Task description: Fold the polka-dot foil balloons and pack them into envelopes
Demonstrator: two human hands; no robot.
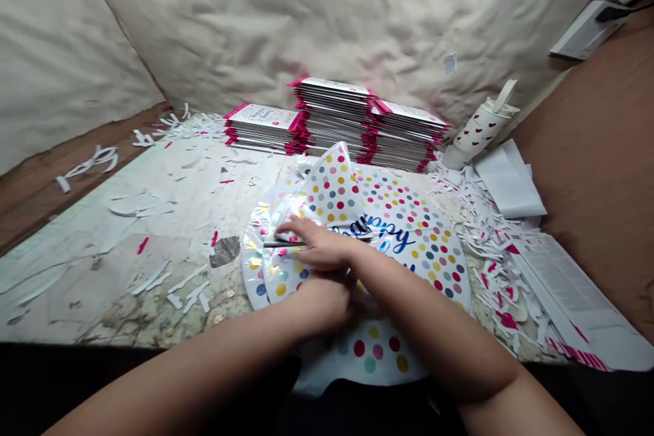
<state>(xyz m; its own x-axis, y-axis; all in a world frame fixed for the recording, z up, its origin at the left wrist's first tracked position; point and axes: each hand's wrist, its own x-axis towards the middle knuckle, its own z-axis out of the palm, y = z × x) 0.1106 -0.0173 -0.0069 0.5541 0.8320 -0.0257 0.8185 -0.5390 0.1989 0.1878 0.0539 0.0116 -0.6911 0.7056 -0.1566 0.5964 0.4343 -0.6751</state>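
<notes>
Right hand (319,245) half-curled over polka-dot foil sheet (413,245), dark scissor blade (283,244) just under fingers, hold unclear; left hand (321,303) below, grip hidden.

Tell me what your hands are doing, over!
Right hand on dotted shiny sheets, beside thin black tool. Left hand just below it. Paper scraps right of the sheets, over.

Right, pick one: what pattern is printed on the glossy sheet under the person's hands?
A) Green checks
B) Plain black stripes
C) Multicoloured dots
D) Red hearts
C: the glossy sheet beneath the right hand and left hand is printed with multicoloured dots, along with blue lettering.
</notes>
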